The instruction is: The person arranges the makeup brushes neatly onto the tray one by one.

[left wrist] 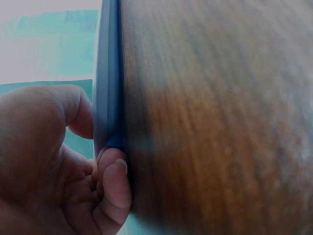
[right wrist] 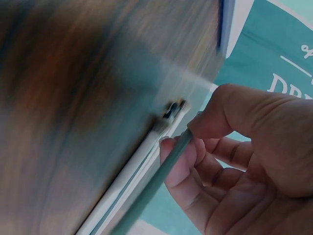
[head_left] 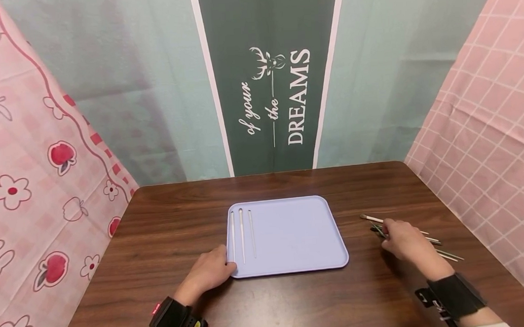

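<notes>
A lavender tray (head_left: 292, 231) lies in the middle of the brown table (head_left: 168, 237). Three thin white sticks (head_left: 242, 233) lie side by side along its left part. My left hand (head_left: 212, 270) holds the tray's front left corner. In the left wrist view my left hand (left wrist: 98, 142) has the thumb on the tray rim (left wrist: 106, 73) and curled fingers against its edge. My right hand (head_left: 404, 240) rests on a small pile of thin brushes (head_left: 444, 255) to the right of the tray. Seen from the right wrist, my right hand (right wrist: 183, 139) pinches a dark green handle (right wrist: 151, 186) beside pale handles (right wrist: 122, 181).
Printed cloth walls close in the table at the back, left and right. One brush with a pale handle (head_left: 371, 218) points towards the tray. The table's right edge runs just beyond the brush pile.
</notes>
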### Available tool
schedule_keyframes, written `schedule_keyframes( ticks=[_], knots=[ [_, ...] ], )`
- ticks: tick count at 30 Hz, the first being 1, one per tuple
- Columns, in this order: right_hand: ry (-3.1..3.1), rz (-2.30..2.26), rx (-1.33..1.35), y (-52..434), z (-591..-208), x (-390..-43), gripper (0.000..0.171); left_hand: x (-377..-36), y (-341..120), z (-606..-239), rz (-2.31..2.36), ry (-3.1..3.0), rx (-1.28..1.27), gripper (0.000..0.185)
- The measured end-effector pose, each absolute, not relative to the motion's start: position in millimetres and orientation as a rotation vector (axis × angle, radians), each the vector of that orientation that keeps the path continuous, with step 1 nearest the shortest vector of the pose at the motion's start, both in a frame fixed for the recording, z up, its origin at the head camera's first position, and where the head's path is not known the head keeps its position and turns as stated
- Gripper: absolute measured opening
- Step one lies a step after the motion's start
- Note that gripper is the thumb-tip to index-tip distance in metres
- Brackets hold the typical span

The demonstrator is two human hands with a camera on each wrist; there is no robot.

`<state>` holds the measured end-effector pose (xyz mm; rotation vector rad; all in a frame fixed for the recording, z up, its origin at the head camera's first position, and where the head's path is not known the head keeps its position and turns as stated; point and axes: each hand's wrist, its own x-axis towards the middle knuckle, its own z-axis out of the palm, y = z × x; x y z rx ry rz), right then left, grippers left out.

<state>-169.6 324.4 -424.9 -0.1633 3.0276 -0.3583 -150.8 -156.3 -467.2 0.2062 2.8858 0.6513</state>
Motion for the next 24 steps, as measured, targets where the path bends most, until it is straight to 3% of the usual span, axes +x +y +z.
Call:
schedule_keyframes(
  ticks=[20, 24],
  knots=[
    [3.023, -0.392, -0.131, 275.9, -420.2, -185.8, 0.016, -150.9, -154.4, -467.9, 0.647, 2.898, 0.220, 0.023],
    [3.001, -0.419, -0.116, 265.3, -417.9, -189.6, 0.021, -151.1, -155.1, -467.6, 0.637, 2.900, 0.221, 0.024]
  ],
)
